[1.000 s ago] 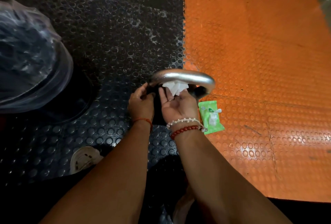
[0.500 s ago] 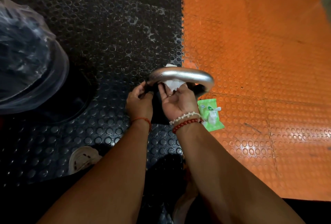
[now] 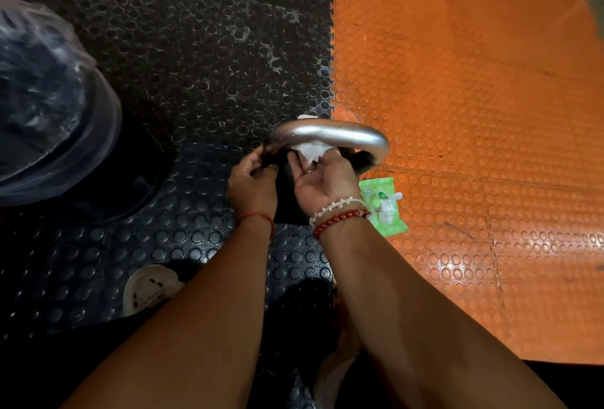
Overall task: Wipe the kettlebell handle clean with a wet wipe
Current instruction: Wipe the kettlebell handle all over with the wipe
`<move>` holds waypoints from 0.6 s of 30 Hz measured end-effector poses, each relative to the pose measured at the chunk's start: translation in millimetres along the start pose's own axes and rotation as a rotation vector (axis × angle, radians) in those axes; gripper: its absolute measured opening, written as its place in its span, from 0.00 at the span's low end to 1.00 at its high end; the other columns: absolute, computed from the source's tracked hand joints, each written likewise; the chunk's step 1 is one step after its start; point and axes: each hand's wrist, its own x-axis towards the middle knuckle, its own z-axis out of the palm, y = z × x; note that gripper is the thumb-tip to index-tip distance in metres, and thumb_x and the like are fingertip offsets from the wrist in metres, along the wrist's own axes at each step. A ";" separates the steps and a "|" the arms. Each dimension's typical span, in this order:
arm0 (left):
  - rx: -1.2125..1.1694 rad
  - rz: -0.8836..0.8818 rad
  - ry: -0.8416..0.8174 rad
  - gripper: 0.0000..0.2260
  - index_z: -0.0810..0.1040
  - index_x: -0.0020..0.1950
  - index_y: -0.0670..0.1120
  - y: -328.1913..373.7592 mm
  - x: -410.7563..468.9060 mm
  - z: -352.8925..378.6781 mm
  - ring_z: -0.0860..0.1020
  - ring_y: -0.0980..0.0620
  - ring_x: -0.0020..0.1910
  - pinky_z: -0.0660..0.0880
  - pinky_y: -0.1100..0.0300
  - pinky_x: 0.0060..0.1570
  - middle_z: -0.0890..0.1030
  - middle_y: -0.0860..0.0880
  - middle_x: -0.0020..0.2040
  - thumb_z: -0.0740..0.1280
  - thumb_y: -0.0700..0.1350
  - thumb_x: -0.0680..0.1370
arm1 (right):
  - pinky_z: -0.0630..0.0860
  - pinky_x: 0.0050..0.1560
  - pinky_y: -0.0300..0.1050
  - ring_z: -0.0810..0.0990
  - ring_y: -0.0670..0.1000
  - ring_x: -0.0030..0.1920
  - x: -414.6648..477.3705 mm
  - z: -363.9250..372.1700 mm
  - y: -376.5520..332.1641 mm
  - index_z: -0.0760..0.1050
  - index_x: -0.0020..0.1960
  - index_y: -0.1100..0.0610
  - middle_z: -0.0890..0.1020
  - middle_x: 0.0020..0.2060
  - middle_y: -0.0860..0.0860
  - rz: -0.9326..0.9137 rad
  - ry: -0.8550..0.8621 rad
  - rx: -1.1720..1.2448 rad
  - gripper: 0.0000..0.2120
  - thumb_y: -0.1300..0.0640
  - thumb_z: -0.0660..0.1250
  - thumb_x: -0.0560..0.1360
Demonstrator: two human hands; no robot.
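Note:
The kettlebell's silver handle (image 3: 330, 135) arches over its black body on the seam between the black and orange mats. A white wet wipe (image 3: 309, 149) is wrapped round the middle of the handle, showing under the bar and a little above it. My right hand (image 3: 322, 178), palm up, holds the wipe against the underside of the bar with its fingers curled. My left hand (image 3: 253, 179) grips the left end of the handle, where it meets the body.
A green wet wipe packet (image 3: 384, 207) lies on the orange mat (image 3: 474, 114) just right of my right wrist. A bin lined with a clear plastic bag (image 3: 49, 98) stands on the black studded mat (image 3: 196, 49) at the left. A shoe (image 3: 148, 287) shows lower left.
The wipe went from the near side under the bar to wrapped round it, with a tip now showing above. My right hand rose slightly toward the bar. The left hand stayed put.

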 end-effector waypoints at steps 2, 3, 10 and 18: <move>-0.009 0.001 0.004 0.16 0.81 0.59 0.51 0.3 -0.3 0.0 0.80 0.53 0.53 0.78 0.55 0.57 0.81 0.47 0.56 0.69 0.38 0.73 | 0.73 0.61 0.53 0.78 0.53 0.46 -0.2 -0.2 2.5 0.74 0.48 0.57 0.79 0.44 0.55 0.005 0.018 0.009 0.13 0.68 0.52 0.79; -0.010 0.005 0.006 0.16 0.81 0.59 0.50 0.6 -0.9 -0.1 0.80 0.53 0.53 0.78 0.56 0.57 0.81 0.47 0.56 0.69 0.37 0.73 | 0.74 0.60 0.53 0.78 0.53 0.46 -2.2 -2.3 3.5 0.75 0.47 0.58 0.80 0.43 0.55 0.009 0.019 0.001 0.13 0.68 0.53 0.79; -0.030 -0.004 0.002 0.16 0.81 0.59 0.49 0.7 -1.1 0.0 0.81 0.53 0.53 0.79 0.54 0.57 0.81 0.47 0.56 0.69 0.37 0.73 | 0.74 0.60 0.51 0.77 0.56 0.59 -3.4 4.7 1.5 0.74 0.44 0.58 0.80 0.51 0.59 -0.012 0.068 -0.048 0.13 0.67 0.53 0.79; 0.007 0.002 0.015 0.17 0.81 0.59 0.52 -0.4 -1.9 1.7 0.80 0.54 0.54 0.77 0.55 0.58 0.80 0.49 0.57 0.69 0.37 0.73 | 0.81 0.50 0.51 0.81 0.56 0.50 -25.3 -23.0 -21.4 0.76 0.56 0.61 0.82 0.51 0.58 0.031 -0.067 -0.298 0.13 0.68 0.57 0.77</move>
